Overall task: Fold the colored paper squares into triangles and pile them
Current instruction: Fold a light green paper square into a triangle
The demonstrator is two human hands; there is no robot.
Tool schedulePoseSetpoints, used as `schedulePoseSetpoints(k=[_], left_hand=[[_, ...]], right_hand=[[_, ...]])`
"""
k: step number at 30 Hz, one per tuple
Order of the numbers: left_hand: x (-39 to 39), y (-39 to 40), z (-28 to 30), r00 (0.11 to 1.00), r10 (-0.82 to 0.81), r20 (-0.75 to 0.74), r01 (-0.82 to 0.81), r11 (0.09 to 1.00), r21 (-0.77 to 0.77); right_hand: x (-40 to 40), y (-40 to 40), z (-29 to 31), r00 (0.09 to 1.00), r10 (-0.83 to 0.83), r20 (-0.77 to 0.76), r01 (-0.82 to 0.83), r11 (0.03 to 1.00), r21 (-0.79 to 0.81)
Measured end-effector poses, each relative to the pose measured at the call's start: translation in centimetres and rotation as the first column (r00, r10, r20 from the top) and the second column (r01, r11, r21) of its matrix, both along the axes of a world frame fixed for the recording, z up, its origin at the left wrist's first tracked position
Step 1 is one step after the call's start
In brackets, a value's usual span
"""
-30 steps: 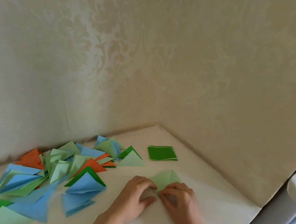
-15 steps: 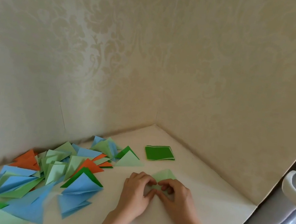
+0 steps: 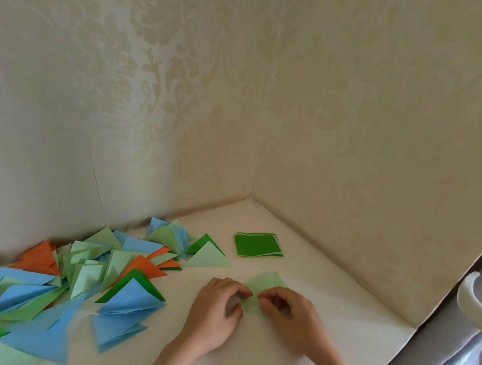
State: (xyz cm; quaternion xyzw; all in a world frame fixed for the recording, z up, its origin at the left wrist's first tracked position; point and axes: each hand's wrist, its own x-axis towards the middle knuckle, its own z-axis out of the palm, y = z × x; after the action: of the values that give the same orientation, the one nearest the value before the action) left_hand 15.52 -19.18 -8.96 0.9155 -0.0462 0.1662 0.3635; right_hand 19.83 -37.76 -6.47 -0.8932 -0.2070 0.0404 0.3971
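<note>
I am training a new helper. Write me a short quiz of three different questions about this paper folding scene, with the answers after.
1. True or false: both hands touch the light green paper piece on the white table.
2. Which colour is the small stack of unfolded paper squares? A) blue B) dark green C) orange
3. Fill in: seen from the camera, the pile of folded paper triangles lies to the ___ of the hands.

Key
1. True: the left hand and the right hand both hold it in a fingertip grip.
2. B
3. left
</note>
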Motion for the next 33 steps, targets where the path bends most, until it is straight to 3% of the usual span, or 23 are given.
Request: schedulePoseSetpoints(k=[6, 17, 21, 27, 33], left_hand=[[-0.4, -0.3, 0.5, 1.0, -0.016, -0.008, 0.016, 1.0, 0.027], [-0.9, 1.9, 1.9, 0.979, -0.071, 0.19, 0.009, 0.952, 0.307], [-1.5, 2.0, 1.2, 0.986, -0.067, 0.152, 0.023, 0.961, 0.277], [-1.9, 1.9, 0.3, 0.998, 0.036, 0.05, -0.038, 0.998, 0.045], [-1.3, 1.3, 1.2, 0.988, 0.153, -0.035, -0.15, 0.986, 0.068]], right_hand=[[-1.1, 0.7, -1.1, 0.981, 0.007, 0.196, 0.012, 0.996, -0.093], [-0.6, -0.9, 1.7, 0.962, 0.2, 0.187, -0.201, 0.98, -0.014], [-0.6, -1.1, 0.1, 0.955, 0.168, 0.244, -0.158, 0.986, -0.059], [-1.4, -0.7, -1.3, 0.939, 0.093, 0.331, -0.069, 0.994, -0.083], [-1.6, 0.3, -1.5, 0.935, 0.046, 0.352, 0.02, 0.983, -0.182]])
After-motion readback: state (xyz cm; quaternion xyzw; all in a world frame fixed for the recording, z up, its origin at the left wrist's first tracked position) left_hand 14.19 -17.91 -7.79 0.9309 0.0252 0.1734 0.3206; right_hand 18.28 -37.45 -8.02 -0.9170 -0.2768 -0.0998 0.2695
